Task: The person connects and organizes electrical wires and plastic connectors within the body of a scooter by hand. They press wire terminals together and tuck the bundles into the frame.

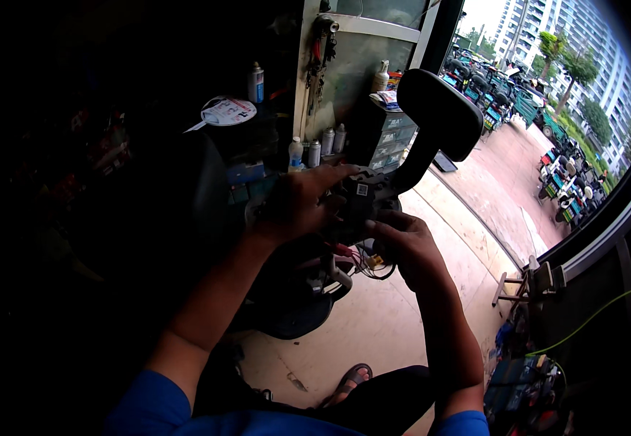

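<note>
I have both hands on the black unit at the middle of the frame, a dark part with a small white code label on its face. My left hand is clamped on it from the left, forefinger laid along the top edge and thumb lower down, a hold that I judge keeps it from tilting. My right hand meets it at the lower right, thumb pressed to the edge; the fingers are lost in shadow, so I cannot tell whether they close round it.

The label faces me, perhaps only because both hands grip the sides and leave the front bare. Just below, wires and a red connector hang loose in the gap between my forearms, where a hand could get at them. The tall black panel rises on its stem above the right hand, clear of the fingers.

In the upper middle, spray cans stand upright in a row against the door, probably to keep them off the walkway. The drawers beside them look meant for small parts, near at hand.
</note>
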`<state>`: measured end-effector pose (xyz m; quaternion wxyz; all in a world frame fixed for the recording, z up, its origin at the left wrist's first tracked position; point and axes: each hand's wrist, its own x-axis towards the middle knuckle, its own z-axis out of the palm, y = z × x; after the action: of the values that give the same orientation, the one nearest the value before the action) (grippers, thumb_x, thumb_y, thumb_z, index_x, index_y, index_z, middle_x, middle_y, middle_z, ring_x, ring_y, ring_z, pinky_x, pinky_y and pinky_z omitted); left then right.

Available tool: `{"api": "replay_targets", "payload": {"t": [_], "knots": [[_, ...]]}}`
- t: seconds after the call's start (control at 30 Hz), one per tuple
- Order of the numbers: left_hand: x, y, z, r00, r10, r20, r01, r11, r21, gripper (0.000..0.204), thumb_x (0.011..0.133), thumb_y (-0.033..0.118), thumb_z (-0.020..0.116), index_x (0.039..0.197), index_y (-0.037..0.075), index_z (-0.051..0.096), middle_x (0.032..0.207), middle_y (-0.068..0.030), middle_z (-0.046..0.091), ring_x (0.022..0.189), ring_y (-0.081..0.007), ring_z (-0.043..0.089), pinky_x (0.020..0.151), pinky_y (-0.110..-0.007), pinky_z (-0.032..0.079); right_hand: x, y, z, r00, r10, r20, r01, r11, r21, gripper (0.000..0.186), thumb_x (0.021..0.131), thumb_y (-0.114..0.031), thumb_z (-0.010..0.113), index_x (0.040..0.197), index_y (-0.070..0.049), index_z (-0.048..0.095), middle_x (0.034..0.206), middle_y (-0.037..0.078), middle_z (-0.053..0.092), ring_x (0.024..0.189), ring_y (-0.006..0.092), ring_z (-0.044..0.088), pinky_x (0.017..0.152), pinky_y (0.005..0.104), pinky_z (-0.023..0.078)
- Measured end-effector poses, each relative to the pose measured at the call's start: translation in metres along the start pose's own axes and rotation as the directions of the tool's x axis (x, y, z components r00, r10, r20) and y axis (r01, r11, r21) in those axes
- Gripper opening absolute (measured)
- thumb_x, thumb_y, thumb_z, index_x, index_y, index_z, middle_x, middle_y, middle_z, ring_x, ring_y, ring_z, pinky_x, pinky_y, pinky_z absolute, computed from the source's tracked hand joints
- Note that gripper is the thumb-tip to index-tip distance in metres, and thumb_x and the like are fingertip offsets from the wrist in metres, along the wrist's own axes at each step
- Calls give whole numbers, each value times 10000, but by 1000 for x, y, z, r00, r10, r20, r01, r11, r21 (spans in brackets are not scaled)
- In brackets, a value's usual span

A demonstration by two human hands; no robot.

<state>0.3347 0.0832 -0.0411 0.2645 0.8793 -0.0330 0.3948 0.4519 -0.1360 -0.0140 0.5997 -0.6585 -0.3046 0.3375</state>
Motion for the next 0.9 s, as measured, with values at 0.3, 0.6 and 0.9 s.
{"api": "replay_targets", "payload": {"t": [0.3, 0.6, 0.9], "knots": [[25, -43, 12, 959, -114, 258, 32, 953, 301, 336, 837, 168, 785, 1173, 172, 791, 1168, -100, 752, 1042, -354, 747, 895, -481, 602, 54, -14, 7, 922, -384, -54, 189, 568, -801, 317, 898, -269, 746, 1052, 4, 791, 948, 258, 764, 912, 423, 755, 811, 467, 595], [16, -73, 19, 951, -111, 290, 72, 987, 142, 276, 844, 136, 773, 1120, 134, 769, 1224, -82, 736, 1086, -345, 735, 907, -462, 598, 51, -12, 20, 875, -451, -176, 135, 576, -806, 328, 906, -289, 772, 1124, -44, 777, 963, 213, 780, 917, 391, 767, 816, 458, 599], [2, -67, 7, 939, -60, 337, 10, 989, 150, 360, 836, 265, 838, 1147, 111, 745, 1128, -119, 762, 1028, -352, 753, 875, -442, 592, 74, 1, 28, 893, -449, -24, 179, 406, -896, 256, 841, -239, 757, 1026, -65, 789, 971, 199, 772, 939, 394, 752, 819, 477, 590]]}}
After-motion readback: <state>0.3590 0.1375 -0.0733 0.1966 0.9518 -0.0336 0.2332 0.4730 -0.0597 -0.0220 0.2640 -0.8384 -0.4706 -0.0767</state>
